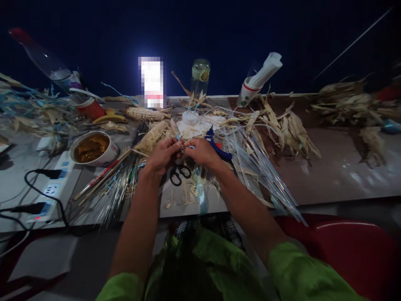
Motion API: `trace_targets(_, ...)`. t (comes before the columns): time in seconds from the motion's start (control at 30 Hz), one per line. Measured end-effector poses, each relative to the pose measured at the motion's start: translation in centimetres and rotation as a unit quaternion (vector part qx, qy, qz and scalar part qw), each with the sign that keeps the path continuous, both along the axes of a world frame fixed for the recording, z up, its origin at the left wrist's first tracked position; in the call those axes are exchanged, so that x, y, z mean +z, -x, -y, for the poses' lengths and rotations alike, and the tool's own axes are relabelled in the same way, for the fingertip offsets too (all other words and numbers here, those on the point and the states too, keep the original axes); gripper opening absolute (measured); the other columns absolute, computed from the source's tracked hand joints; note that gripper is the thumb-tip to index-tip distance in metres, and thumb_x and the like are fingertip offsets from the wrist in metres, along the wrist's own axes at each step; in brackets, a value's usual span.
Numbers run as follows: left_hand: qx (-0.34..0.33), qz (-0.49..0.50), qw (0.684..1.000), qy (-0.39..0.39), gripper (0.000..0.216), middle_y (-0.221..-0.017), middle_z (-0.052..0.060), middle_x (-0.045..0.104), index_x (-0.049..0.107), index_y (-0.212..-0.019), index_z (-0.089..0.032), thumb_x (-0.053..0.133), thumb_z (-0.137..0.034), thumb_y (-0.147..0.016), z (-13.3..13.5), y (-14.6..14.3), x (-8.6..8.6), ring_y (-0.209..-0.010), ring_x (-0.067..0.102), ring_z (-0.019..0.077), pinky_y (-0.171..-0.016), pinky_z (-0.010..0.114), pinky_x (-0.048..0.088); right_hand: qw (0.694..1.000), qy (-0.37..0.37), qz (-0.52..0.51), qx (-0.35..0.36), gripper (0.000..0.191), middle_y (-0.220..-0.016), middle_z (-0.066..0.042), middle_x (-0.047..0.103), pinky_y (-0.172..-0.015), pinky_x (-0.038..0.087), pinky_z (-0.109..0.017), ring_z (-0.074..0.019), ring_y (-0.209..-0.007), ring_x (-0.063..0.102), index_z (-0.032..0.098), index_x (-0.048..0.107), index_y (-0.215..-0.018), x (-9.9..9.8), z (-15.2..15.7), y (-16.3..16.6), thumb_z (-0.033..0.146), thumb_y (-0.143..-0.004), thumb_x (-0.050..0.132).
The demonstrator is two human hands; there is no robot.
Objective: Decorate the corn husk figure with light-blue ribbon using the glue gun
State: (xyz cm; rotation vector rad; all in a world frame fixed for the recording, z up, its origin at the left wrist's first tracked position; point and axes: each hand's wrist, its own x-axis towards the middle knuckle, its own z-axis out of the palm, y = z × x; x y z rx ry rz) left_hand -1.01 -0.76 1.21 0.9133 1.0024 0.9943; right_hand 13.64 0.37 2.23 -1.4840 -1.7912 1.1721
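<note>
Over the middle of the table, my left hand pinches a small pointed piece of corn husk with a light-blue band around its lower part. My right hand is closed right beside it, thumb and finger pressed on a bit of light-blue strip. How the strip joins the husk is too small to tell. Black-handled scissors lie just below both hands. A dried corn cob is behind my left hand, and a blue glue gun rests to the right of my right hand.
Husk tips with blue bands stand at a white roll. Left are a bowl of brown liquid, a power strip with cords and thin wires. Right are clear sticks and dry husks. A bottle stands behind.
</note>
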Motion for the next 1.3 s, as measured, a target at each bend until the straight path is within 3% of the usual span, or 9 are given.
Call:
trace_targets(0.13, -0.013, 0.03, 0.999, -0.01, 0.026, -0.064, -0.003, 0.053, 0.059, -0.084, -0.014, 0.07, -0.025, -0.064, 0.2, -0.1, 0.1, -0.051, 0.046, 0.0046, -0.048, 0.017, 0.036, 1.0, -0.002, -0.004, -0.001, 0.016, -0.055, 0.003, 0.05, -0.052, 0.029, -0.021, -0.0088, -0.055, 0.043, 0.014, 0.06, -0.066, -0.1, -0.3, -0.3, 0.027, -0.065, 0.05)
trace_targets(0.33, 0.034, -0.054, 0.997, -0.035, 0.018, -0.058, -0.004, 0.051, 0.058, -0.078, -0.014, 0.067, -0.024, -0.067, -0.1, -0.5, -0.6, -0.046, 0.043, 0.0043, -0.044, 0.017, 0.032, 1.0, -0.018, 0.011, -0.009, 0.014, -0.055, 0.003, 0.049, -0.053, 0.027, -0.021, -0.0079, -0.054, 0.04, 0.015, 0.059, -0.064, -0.3, -0.2, 0.0, 0.026, -0.066, 0.05)
trace_targets(0.47, 0.063, -0.086, 0.992, -0.072, 0.016, -0.056, -0.004, 0.049, 0.056, -0.073, -0.014, 0.067, -0.024, -0.067, -0.4, -0.3, -1.1, -0.043, 0.039, 0.0044, -0.042, 0.018, 0.029, 0.998, 0.01, -0.067, -0.004, 0.014, -0.056, 0.004, 0.05, -0.053, 0.028, -0.021, -0.0071, -0.054, 0.04, 0.015, 0.058, -0.065, -0.9, -0.4, -0.1, 0.028, -0.066, 0.055)
trace_targets(0.7, 0.022, -0.093, 0.992, -0.08, 0.013, -0.06, -0.003, 0.049, 0.057, -0.071, -0.015, 0.065, -0.025, -0.068, -0.3, 0.2, -0.6, -0.048, 0.04, 0.0058, -0.045, 0.019, 0.029, 0.936, 0.197, -0.291, -0.005, 0.024, -0.042, 0.011, 0.031, -0.042, 0.018, -0.021, -0.0037, -0.039, 0.024, 0.017, 0.049, -0.063, -0.2, -0.9, -1.4, 0.035, -0.063, 0.065)
trace_targets(0.9, 0.052, -0.092, 0.992, -0.075, 0.011, -0.058, -0.003, 0.048, 0.058, -0.07, -0.014, 0.064, -0.023, -0.066, -0.4, 0.8, -0.2, -0.046, 0.036, 0.005, -0.044, 0.019, 0.025, 0.91, 0.223, -0.351, -0.015, 0.024, -0.041, 0.012, 0.031, -0.041, 0.017, -0.019, -0.0015, -0.036, 0.022, 0.017, 0.049, -0.069, 0.2, -1.5, -2.6, 0.033, -0.067, 0.065)
trace_targets(1.0, 0.07, -0.069, 0.993, -0.07, 0.014, -0.058, -0.004, 0.048, 0.059, -0.072, -0.014, 0.066, -0.023, -0.064, -0.6, 1.0, -0.2, -0.045, 0.034, 0.0043, -0.042, 0.019, 0.024, 0.903, 0.228, -0.366, 0.001, 0.025, -0.044, 0.01, 0.039, -0.042, 0.022, -0.019, -0.0017, -0.037, 0.024, 0.016, 0.051, -0.076, 0.6, -1.5, -3.2, 0.034, -0.066, 0.066)
trace_targets(1.13, 0.095, -0.01, 0.993, -0.067, 0.016, -0.063, -0.003, 0.051, 0.057, -0.074, -0.015, 0.067, -0.025, -0.064, -0.7, 1.4, 0.0, -0.044, 0.034, 0.0031, -0.042, 0.018, 0.025, 0.924, 0.192, -0.331, 0.002, 0.028, -0.055, 0.005, 0.053, -0.042, 0.022, -0.018, -0.0022, -0.039, 0.031, 0.017, 0.05, -0.082, 2.5, -1.1, -3.8, 0.036, -0.068, 0.065)
trace_targets(1.23, 0.105, 0.024, 0.991, -0.082, 0.019, -0.068, -0.003, 0.053, 0.056, -0.075, -0.016, 0.068, -0.025, -0.064, -0.6, 1.5, 0.4, -0.046, 0.037, 0.0028, -0.043, 0.017, 0.027, 0.964, 0.092, -0.247, -0.026, 0.024, -0.06, 0.003, 0.055, -0.043, 0.025, -0.019, -0.0044, -0.042, 0.037, 0.017, 0.051, -0.083, 4.1, -1.3, -4.4, 0.038, -0.073, 0.06)
trace_targets(1.3, 0.102, 0.031, 0.99, -0.09, 0.02, -0.069, -0.003, 0.053, 0.056, -0.076, -0.016, 0.068, -0.026, -0.064, -0.5, 1.5, 0.5, -0.046, 0.037, 0.0028, -0.044, 0.018, 0.028, 0.988, 0.004, -0.148, -0.05, 0.02, -0.063, 0.001, 0.055, -0.05, 0.034, -0.021, -0.0085, -0.051, 0.047, 0.017, 0.054, -0.081, 4.7, -1.7, -4.8, 0.036, -0.075, 0.058)
